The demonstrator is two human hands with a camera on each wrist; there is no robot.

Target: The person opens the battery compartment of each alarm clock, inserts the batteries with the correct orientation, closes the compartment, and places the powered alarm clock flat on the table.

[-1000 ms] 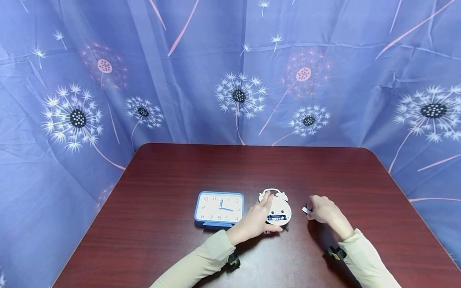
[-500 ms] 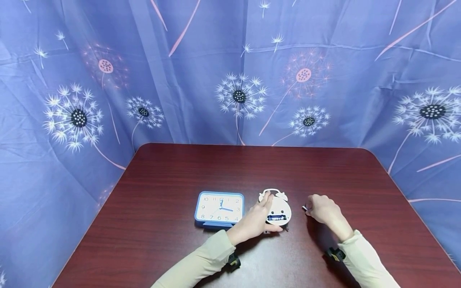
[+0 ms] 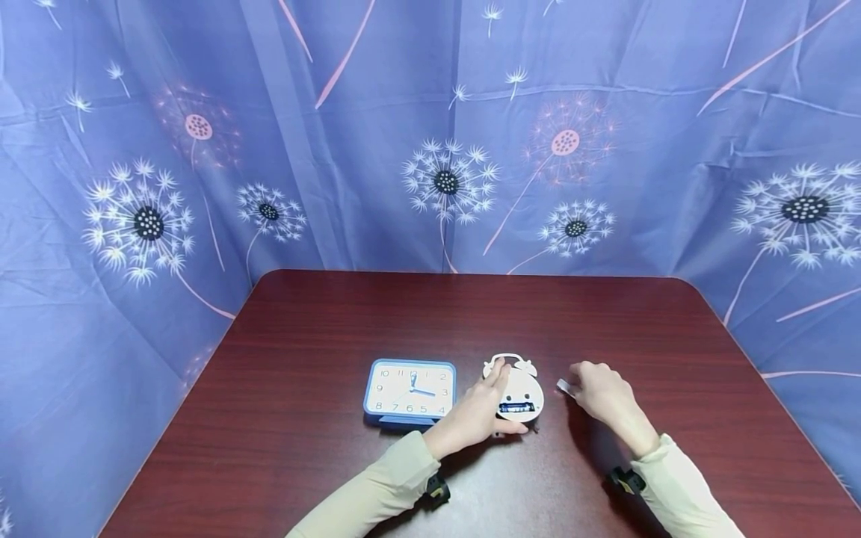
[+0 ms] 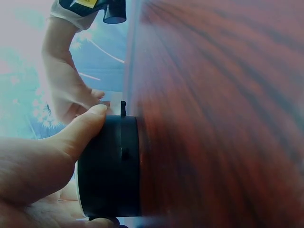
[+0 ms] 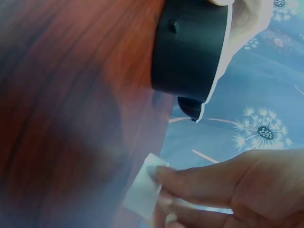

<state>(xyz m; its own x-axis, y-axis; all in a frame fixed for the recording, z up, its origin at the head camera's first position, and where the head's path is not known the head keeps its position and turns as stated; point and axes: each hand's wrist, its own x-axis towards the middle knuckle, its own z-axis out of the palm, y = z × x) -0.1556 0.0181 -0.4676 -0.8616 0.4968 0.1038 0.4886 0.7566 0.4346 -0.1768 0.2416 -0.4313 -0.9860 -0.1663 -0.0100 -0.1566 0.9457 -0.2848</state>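
A white twin-bell alarm clock [image 3: 526, 385] lies back side up on the table, and a dark blue battery [image 3: 516, 408] shows in its uncovered slot. My left hand [image 3: 474, 409] grips the clock by its edges, fingers at the top and thumb at the lower side. The left wrist view has the thumb [image 4: 84, 127] on the clock's black side wall. To the right of the clock, my right hand [image 3: 604, 391] pinches a small flat white cover [image 5: 145, 189] between thumb and fingers. The cover's far end points toward the clock, with a gap of table between them.
A blue rectangular clock [image 3: 410, 387] with a white dial stands just left of the left hand. The dark red wooden table [image 3: 323, 314] ends at the back against a blue dandelion-print curtain [image 3: 363, 179].
My right hand has shifted slightly left toward the clock, and the white cover has turned in its fingers to show more of its length. The left hand and both clocks stay put.
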